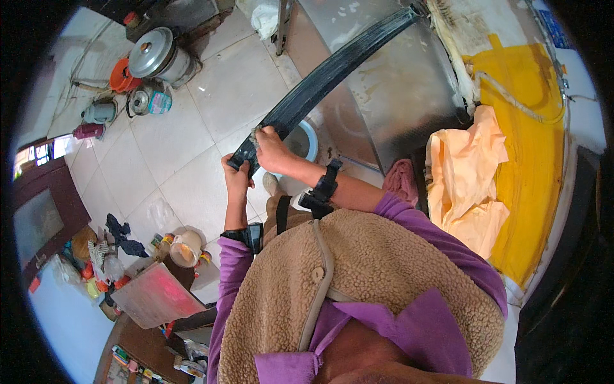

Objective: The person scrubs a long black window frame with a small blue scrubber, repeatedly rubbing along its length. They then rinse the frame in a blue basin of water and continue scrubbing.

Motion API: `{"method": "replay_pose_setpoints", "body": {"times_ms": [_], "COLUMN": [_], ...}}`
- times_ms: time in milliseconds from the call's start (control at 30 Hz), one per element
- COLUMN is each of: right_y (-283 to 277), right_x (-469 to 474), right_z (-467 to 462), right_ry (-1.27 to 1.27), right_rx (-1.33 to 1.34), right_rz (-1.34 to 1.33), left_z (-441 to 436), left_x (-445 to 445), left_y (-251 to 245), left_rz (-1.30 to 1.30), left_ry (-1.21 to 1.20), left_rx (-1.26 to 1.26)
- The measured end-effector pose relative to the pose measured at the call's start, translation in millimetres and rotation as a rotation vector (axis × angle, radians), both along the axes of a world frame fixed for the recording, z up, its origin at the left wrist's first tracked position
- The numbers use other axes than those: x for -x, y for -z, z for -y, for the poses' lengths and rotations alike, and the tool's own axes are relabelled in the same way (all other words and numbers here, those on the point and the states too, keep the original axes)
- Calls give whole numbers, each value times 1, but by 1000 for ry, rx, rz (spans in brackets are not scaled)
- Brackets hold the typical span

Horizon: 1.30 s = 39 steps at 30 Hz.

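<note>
A long, dark, slightly curved panel (pixel 336 72) with whitish streaks slants from my hands up to the far right. My left hand (pixel 236 172) grips its near end, thumb on top. On the panel just beyond, my right hand (pixel 271 150) presses a small greyish scouring pad (pixel 254 136), mostly hidden under the fingers. Below the panel, a round basin with a light blue rim (pixel 312 139) stands on the floor, partly covered by the panel and my right arm. The panel's far end overlaps a stained metal surface (pixel 398 91); whether they touch I cannot tell.
A lidded metal pot (pixel 152 53), an orange-red container (pixel 123 76) and a kettle (pixel 139 102) stand at the far left on the tiled floor (pixel 192 158). To the right, crumpled peach paper (pixel 465 177) lies on a yellow surface (pixel 532 192) beside a pink cloth (pixel 402 180).
</note>
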State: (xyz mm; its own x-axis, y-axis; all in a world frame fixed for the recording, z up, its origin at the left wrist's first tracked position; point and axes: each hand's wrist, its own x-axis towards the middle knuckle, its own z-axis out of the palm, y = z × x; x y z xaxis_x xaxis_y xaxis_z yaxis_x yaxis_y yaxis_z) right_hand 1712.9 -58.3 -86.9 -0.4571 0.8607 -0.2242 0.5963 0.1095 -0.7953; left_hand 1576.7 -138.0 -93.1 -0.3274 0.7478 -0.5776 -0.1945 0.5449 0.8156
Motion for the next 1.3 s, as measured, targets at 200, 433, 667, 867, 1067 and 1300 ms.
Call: {"method": "replay_pose_setpoints", "body": {"times_ms": [200,433,667,867,1067,1300], "right_y": [-13,-30,-60,-83,-84,-83], "right_x": [-9,22,-15,9,9,17], "right_z": [-24,4,-23,-9,-9,-21], "right_ry": [133,-65,45,-141,-297,-642], "right_rx": [-26,-29,-456,-536,-406,-673], "right_rz": [36,-37,-115,51,30,135], "left_z": [-8,-17,-19,-19,-18,-12], "left_x": [3,4,5,6,7,1], "left_y": [-4,-18,-30,-36,-45,-51], "left_rz": [-33,-35,77,55,47,33], "left_ry": [24,39,-33,-6,26,96], "left_rx": [-14,-41,-55,-45,-47,-53]}}
